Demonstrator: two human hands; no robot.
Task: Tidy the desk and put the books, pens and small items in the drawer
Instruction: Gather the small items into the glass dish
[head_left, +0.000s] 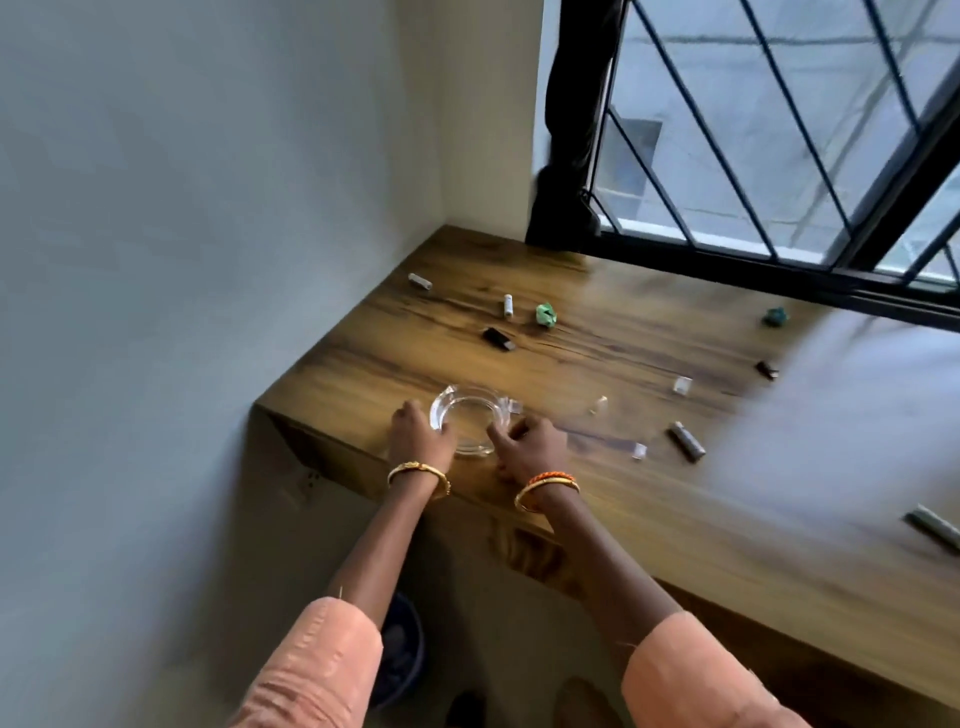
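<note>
A pale plastered wall (182, 234) fills the left of the view and meets a barred window (779, 156) at the far right; into that corner runs a long wooden desk (597, 332), its grain lying left to right. No drawer shows from here, and below the left end of the desk something dark and round, perhaps a bin (402, 654), stands on the floor.

At the near-left corner of the desk sits a clear glass ashtray (470, 421), round, so it has no long axis to line up with. It lies straight ahead of both wrists. The left hand (418, 434) rests curled against its left rim, and the right hand (532, 449) has narrowly pinched fingers at its right rim; whether either truly grips the glass I cannot tell. The hands are about equally near, one each side, so a two-handed lift looks the natural move.

Beyond it, well apart, lie a black oblong (498, 339), a white tube (508, 305), another white tube (420, 281) by the wall and a green crumpled wad (546, 315). To the right are a dark stick (685, 440), small clear bits (682, 385) and a second green wad (775, 316). Nothing stands between the hands and the ashtray; the near edge is close.
</note>
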